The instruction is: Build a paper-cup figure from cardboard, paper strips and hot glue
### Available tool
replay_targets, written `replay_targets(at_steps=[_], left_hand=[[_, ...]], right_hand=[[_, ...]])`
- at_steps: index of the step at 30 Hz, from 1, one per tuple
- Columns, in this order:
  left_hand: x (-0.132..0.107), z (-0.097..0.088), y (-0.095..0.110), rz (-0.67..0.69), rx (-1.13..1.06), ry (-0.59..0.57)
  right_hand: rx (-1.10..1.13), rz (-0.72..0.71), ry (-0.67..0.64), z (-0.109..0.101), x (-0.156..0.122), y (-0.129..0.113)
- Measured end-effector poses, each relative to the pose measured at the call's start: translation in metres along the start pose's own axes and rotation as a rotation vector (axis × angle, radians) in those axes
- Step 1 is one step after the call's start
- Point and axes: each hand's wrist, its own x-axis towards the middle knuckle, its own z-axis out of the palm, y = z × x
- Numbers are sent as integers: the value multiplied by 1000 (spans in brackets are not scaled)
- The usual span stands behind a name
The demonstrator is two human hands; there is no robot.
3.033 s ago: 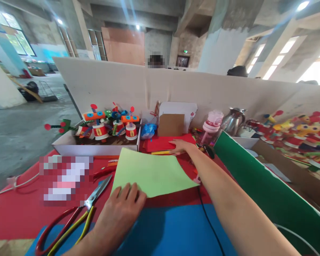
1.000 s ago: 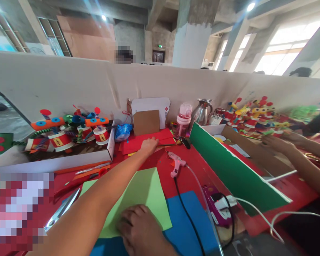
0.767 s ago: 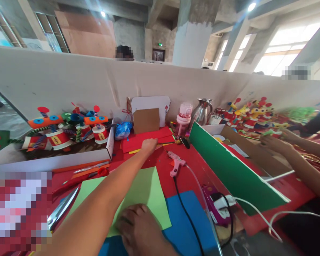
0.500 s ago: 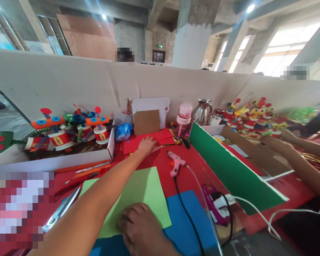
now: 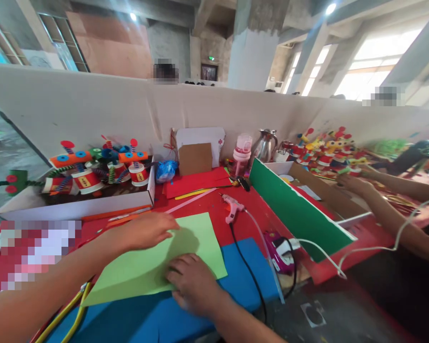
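A light green sheet of paper (image 5: 200,233) lies on a blue board (image 5: 248,267) at the front of the table. My right hand (image 5: 193,283) rests on the sheet's near edge, its fingers spread and curved. Over the far left part of the sheet is my left hand (image 5: 152,231), fingers stretched to the right with nothing visible in them; whether it touches the paper I cannot tell. A pink glue gun (image 5: 231,208) lies beyond the sheet to the right. Yellow handles of a tool (image 5: 71,317) show beneath my left forearm.
Robot-like paper-cup figures stand in a white box (image 5: 75,210) at left. Red paper sheets (image 5: 200,182) lie at the back. A green panel (image 5: 296,212), a purple power strip (image 5: 280,252) and cables are on the right, where another person's hands (image 5: 353,183) work.
My left hand has come back from the red sheets to the green sheet. My right hand stays on the green sheet, which now sits turned slightly. The view has shifted a little.
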Motion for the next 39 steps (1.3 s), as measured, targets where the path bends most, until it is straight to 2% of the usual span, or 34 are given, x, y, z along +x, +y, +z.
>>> replay_targets(at_steps=[2, 4, 7, 10, 13, 15, 20, 25, 29, 32, 34, 36, 39], left_hand=[[-34, 5, -4, -49, -40, -10], [-58, 4, -6, -103, -43, 1], [-69, -5, -5, -205, -27, 31], [-56, -13, -1, -242, 15, 19], [-31, -14, 4, -407, 114, 19], [-11, -11, 6, -460, 121, 25], [29, -7, 5, -557, 97, 41], [45, -12, 7, -557, 96, 35], [54, -20, 13, -533, 151, 96], [61, -33, 17, -517, 205, 125], [65, -49, 18, -478, 257, 158], [68, -69, 18, -424, 345, 255], [72, -99, 15, -412, 446, 461]], right_hand=[[-47, -20, 1, 0, 0, -2], [-102, -38, 4, -2, 2, -5], [-162, -26, 9, -6, 5, -10], [-182, -12, -23, -13, 9, -17], [-180, -40, -82, -16, 8, -22], [-159, -52, -95, -13, 5, -22], [-71, -7, 16, 6, -4, -15], [2, 15, 67, 15, -6, -11], [39, 20, 64, 14, -4, -10], [41, 22, 70, 14, -4, -11], [43, 28, 60, 14, -4, -11], [44, 31, 35, 12, -4, -12], [38, 39, -2, 10, -2, -13]])
